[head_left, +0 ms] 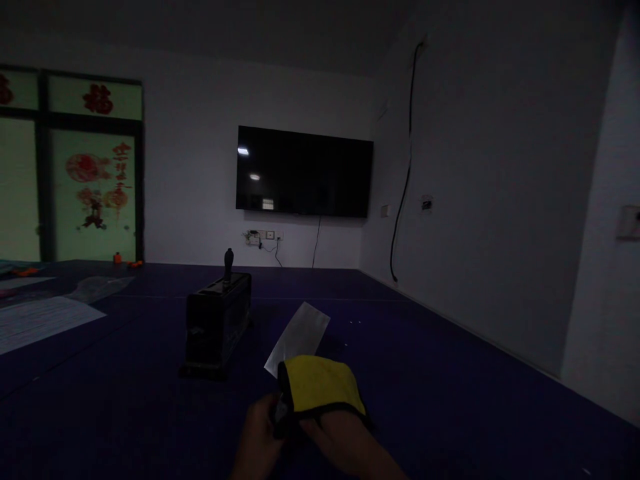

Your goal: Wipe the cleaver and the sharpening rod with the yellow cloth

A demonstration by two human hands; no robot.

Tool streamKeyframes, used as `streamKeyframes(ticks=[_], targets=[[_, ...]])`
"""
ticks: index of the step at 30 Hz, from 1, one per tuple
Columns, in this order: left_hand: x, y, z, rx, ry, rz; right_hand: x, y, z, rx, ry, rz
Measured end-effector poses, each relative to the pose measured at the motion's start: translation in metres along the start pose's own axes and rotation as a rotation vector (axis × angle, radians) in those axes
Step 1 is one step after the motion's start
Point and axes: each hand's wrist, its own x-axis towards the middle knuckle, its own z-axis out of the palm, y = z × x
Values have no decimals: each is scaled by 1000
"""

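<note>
The room is dim. Low in the middle of the head view, my left hand and my right hand are close together, both closed on a yellow cloth item with a black edge. A clear plastic bag sticks up from behind the yellow item, and I cannot tell which hand holds it. A black box-shaped machine with an upright handle stands on the dark blue surface just ahead and left of my hands.
A large black television hangs on the far white wall above sockets and cables. A window with red paper decorations is at the left. Pale sheets lie on the surface at the left. A white wall runs along the right.
</note>
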Motion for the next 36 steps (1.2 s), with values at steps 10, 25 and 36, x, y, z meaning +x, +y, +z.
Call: streamKeyframes(ticks=[10,25,36], targets=[[-8,5,0,275,-17,12,4,0,2,31,-101,39],[-12,10,2,419,-5,11,6,-2,13,33,-31,17],[-11,25,3,565,-189,54,10,9,19,-69,124,117]])
